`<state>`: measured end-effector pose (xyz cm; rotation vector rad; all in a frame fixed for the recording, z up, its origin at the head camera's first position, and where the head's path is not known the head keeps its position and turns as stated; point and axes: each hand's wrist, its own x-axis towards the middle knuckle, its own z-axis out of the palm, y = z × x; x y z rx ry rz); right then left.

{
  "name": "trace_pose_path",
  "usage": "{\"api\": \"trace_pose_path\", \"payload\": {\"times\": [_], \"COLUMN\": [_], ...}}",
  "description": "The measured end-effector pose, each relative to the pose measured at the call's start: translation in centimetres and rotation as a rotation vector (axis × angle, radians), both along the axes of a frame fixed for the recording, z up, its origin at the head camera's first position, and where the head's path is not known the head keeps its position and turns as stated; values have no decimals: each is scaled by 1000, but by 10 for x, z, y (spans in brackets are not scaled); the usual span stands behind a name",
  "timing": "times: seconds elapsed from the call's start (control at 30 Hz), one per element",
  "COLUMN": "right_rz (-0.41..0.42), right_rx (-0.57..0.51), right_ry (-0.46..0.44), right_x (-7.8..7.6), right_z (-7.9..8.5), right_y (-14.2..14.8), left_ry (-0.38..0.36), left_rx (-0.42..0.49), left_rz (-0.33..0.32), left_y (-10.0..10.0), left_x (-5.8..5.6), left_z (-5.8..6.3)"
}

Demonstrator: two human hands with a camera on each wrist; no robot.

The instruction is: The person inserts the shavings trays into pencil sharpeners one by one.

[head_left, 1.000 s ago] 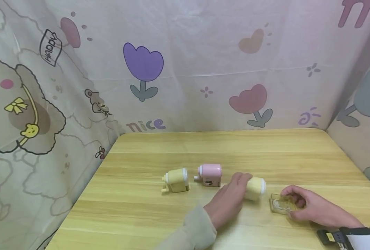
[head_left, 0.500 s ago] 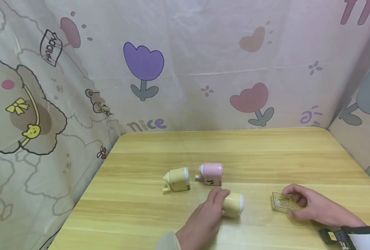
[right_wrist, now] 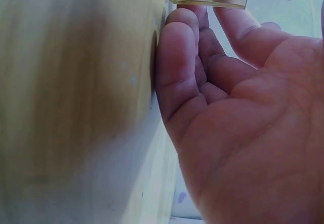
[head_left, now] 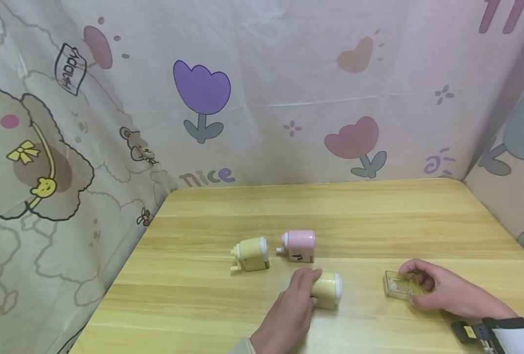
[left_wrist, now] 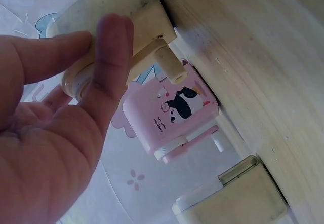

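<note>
My left hand (head_left: 286, 307) grips a pale yellow crank pencil sharpener (head_left: 327, 291) with a white rear rim, which stands on the table. In the left wrist view, the thumb and fingers are round the front ring of this sharpener (left_wrist: 119, 13), beside its crank handle (left_wrist: 172, 64). To the right, my right hand (head_left: 450, 292) pinches a small clear yellowish shavings drawer (head_left: 396, 286) between thumb and fingers, low over or on the table; I cannot tell which. Only an edge of that drawer (right_wrist: 217, 0) shows in the right wrist view.
Behind the left hand stand a pink crank sharpener (head_left: 301, 246) with a penguin-like picture and a second yellow sharpener (head_left: 252, 254), their cranks facing left. The wooden table (head_left: 355, 211) ends at a patterned cloth (head_left: 279, 59) at the back and sides.
My left hand has brought the yellow sharpener left and nearer to me, then stayed almost still over the last half second. The right hand keeps its hold on the drawer in place.
</note>
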<state>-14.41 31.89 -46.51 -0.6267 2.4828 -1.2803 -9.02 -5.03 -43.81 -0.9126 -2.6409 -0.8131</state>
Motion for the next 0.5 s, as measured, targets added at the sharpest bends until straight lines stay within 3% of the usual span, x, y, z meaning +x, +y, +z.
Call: {"api": "trace_pose_path", "payload": {"times": [0.5], "right_rz": [4], "right_rx": [32], "right_ry": [7], "right_x": [1], "right_z": [6], "right_y": [-2], "left_ry": [-3], "left_rx": [2], "left_rz": [24], "left_y": [2], "left_x": [-2], "left_z": [-2]}}
